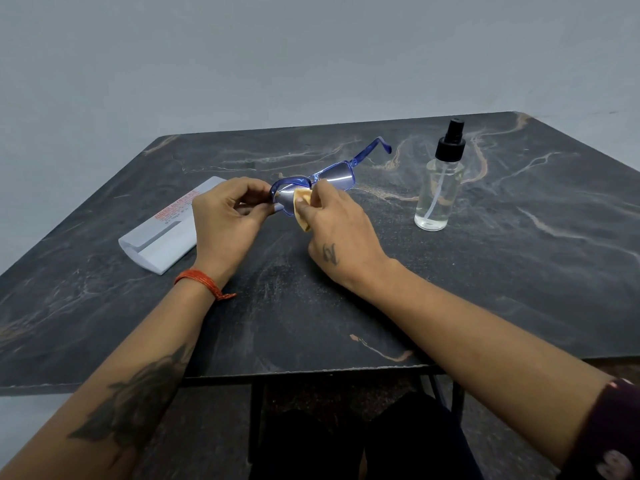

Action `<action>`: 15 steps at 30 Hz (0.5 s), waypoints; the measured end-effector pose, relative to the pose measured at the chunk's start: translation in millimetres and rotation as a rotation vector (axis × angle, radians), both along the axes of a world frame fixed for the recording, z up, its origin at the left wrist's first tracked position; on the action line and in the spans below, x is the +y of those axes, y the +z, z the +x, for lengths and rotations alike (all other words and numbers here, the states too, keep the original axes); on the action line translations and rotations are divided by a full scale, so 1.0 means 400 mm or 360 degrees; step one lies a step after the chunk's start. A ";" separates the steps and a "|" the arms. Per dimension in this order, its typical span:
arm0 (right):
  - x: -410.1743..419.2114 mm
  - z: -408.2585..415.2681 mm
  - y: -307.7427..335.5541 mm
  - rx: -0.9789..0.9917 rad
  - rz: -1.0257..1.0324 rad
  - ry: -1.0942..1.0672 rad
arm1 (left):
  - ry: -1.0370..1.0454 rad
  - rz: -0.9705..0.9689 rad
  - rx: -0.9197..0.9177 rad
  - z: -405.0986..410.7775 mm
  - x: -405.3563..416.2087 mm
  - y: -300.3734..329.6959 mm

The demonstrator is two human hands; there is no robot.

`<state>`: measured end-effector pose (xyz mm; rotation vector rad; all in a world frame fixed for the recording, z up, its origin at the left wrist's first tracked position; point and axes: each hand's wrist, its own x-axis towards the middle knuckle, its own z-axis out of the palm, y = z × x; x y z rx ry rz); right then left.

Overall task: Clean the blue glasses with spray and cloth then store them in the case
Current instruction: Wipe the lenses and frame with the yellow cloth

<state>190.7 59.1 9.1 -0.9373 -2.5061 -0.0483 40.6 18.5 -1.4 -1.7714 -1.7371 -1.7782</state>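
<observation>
Case (162, 233): white, red lettering, lying flat on the dark marbled table (519, 271), far left. Left hand (227, 220): grip pinching the near end of the glasses (318, 180). Glasses: blue, held above the table centre, one temple pointing away. Right hand (341, 233): grip pressing a tan cloth (302, 211) to the near lens. Spray bottle (438, 181): clear, black pump, upright, right.

Both forearms are extended forward and converge at the hands. The left hand (227, 216) is held with fingers curled in a pinching grip, an orange band worn at its wrist. The right hand (337, 230) is curled likewise, back turned upward.
</observation>
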 end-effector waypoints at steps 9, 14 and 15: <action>0.006 -0.007 -0.005 -0.0049 0.0099 -0.0018 | -0.0064 -0.0037 -0.0042 0.004 0.001 -0.002; 0.004 -0.003 -0.003 0.0009 0.0068 -0.0118 | -0.0060 -0.0016 -0.0038 0.006 0.002 -0.003; 0.002 -0.002 -0.002 0.0053 0.0037 -0.0094 | -0.0057 -0.0012 -0.0033 0.006 0.001 -0.003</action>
